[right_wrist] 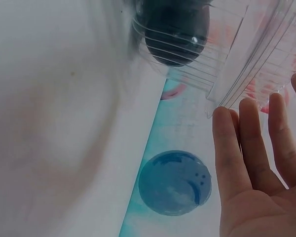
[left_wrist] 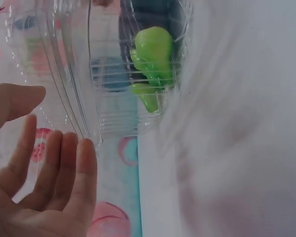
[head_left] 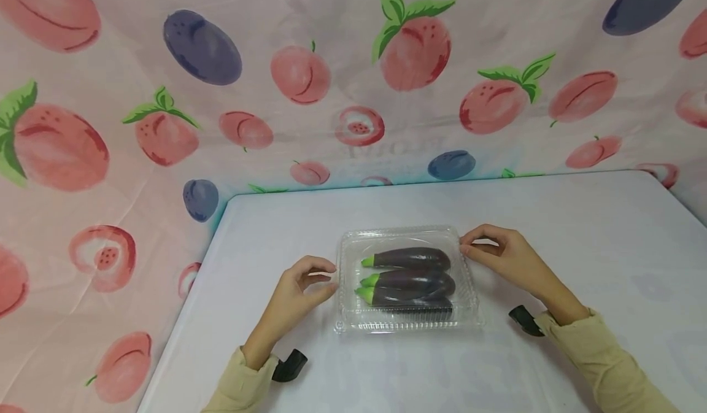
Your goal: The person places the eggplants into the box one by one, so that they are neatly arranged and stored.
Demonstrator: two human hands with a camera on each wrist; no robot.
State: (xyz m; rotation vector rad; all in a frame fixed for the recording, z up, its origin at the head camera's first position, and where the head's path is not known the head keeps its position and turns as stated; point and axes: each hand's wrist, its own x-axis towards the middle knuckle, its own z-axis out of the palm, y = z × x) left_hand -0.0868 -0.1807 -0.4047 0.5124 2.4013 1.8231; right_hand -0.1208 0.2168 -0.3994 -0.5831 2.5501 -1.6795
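A clear plastic clamshell box [head_left: 409,235] lies on the white table, its lid down over dark purple eggplants [head_left: 414,283] with green stem ends. These eggplants lie side by side, stems to the left. Beside the box's left edge is my left hand [head_left: 295,293], fingers and thumb apart with nothing between them; the left wrist view shows its fingertips close to the rim. At the upper right edge my right hand [head_left: 505,253] has its fingertips at the rim, fingers fairly straight in the right wrist view. Whether they touch it I cannot tell.
The white table [head_left: 580,216] extends around the box. Behind it and at the left hangs a cloth [head_left: 353,45] printed with peaches and plums. A black wrist-worn device [head_left: 289,366] shows at the left cuff, another [head_left: 526,321] at the right.
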